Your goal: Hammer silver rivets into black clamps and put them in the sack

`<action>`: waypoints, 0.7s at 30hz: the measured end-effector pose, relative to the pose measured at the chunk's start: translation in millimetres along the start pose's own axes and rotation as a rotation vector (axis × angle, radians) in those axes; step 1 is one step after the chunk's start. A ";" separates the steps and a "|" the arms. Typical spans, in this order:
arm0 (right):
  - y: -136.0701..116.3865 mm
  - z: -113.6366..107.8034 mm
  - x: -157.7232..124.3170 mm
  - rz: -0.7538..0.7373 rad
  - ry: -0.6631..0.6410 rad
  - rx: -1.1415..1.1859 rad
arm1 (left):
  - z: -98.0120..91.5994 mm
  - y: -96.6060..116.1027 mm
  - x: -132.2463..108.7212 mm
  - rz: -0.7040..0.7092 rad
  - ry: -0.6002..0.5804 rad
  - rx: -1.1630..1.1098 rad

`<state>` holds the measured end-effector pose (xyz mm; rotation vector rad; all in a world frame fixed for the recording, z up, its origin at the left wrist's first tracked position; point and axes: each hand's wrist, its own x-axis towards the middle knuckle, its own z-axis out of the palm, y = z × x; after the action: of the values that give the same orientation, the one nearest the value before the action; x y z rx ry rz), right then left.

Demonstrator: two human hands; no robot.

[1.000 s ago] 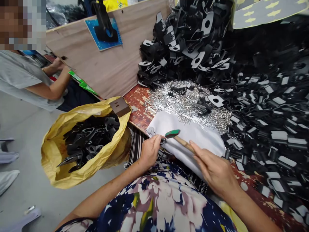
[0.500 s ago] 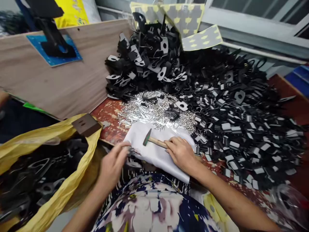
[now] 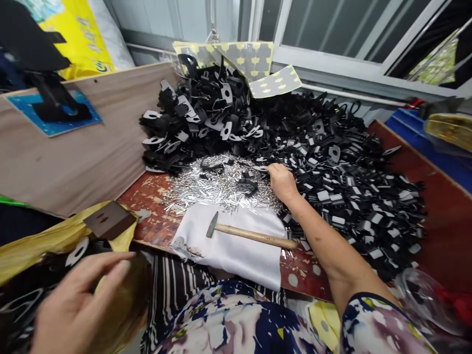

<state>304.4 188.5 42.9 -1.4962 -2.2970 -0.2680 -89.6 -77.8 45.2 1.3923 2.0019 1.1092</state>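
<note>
My left hand [image 3: 84, 300] hovers over the open yellow bag [image 3: 55, 223] of black parts at the lower left. Its thumb and forefinger are stretched out with a gap between them, and nothing shows in them. Out over the pile, my right hand [image 3: 282, 182] has its fingertips closed at the end of a flat black part with a pale face [image 3: 261, 168]. A hammer [image 3: 254, 236] with a wooden handle lies on the folded white cloth [image 3: 228, 258] in front of me. Beyond the cloth spreads a heap of shiny metal pins [image 3: 217, 189].
Black looped parts [image 3: 206, 108] are piled high at the back. Small black pieces with pale faces [image 3: 339, 196] cover the right side of the red worn table [image 3: 147, 196]. A wooden board [image 3: 110, 108] stands at the left. A clear plastic container [image 3: 424, 295] sits lower right.
My right hand has let go of the hammer and reached forward to the pile. My left hand has moved from the cloth's edge down and left over the bag. The view has shifted.
</note>
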 end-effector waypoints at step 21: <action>78.0 -31.4 -76.2 0.218 -0.028 -0.041 | 119.5 48.2 1.1 -0.763 -0.720 -0.992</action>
<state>409.2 145.7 35.8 -1.7641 -2.1367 -0.2351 25.1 -26.6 16.6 0.3332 1.0020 0.8331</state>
